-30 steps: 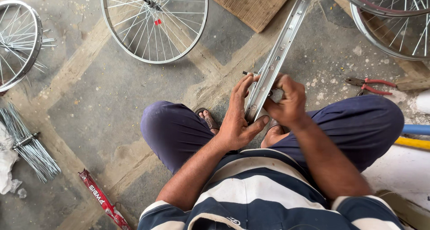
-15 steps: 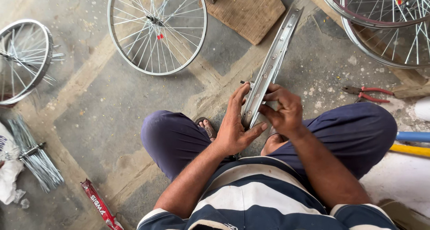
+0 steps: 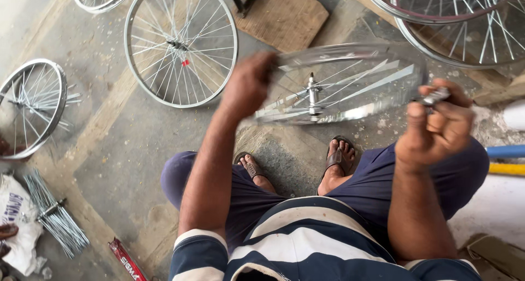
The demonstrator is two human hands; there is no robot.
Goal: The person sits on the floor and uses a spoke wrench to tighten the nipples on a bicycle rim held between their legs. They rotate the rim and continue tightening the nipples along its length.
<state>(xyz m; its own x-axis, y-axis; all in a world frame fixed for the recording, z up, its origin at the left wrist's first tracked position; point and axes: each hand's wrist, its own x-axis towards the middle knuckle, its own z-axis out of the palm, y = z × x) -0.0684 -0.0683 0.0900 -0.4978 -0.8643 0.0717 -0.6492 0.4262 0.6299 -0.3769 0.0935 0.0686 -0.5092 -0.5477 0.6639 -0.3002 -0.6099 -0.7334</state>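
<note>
Bicycle wheel (image 3: 339, 87), silver-rimmed and blurred, held between both hands above the person's lap and lying nearly flat, its hub and axle (image 3: 312, 96) standing upright at the centre. Left hand (image 3: 249, 84) grips the near-left part of the rim, fingers curled over its edge and clamped on it. Right hand (image 3: 437, 122) sits at the rim's right edge, its fingers closed together around a small metal tool (image 3: 435, 96) that meets the rim there; whether these fingers also pinch the rim itself cannot be told. The wheel thus spans the gap between the two sets of fingers, spokes fanning from the hub toward each hand.

Below the wheel, the person's sandalled feet (image 3: 333, 160) rest on the concrete floor (image 3: 109, 144). Beyond the left fingers, a second spoked wheel (image 3: 180, 43) lies flat on the floor, and further to the left another wheel (image 3: 30, 108), well apart from either hand. A wooden board (image 3: 284, 18) lies just past the held wheel. Beyond the right fingers, more wheels (image 3: 465, 24) overlap at the upper edge. A bundle of loose spokes (image 3: 54, 215) lies far to the left of the left hand, beside a white bag (image 3: 16, 226).
</note>
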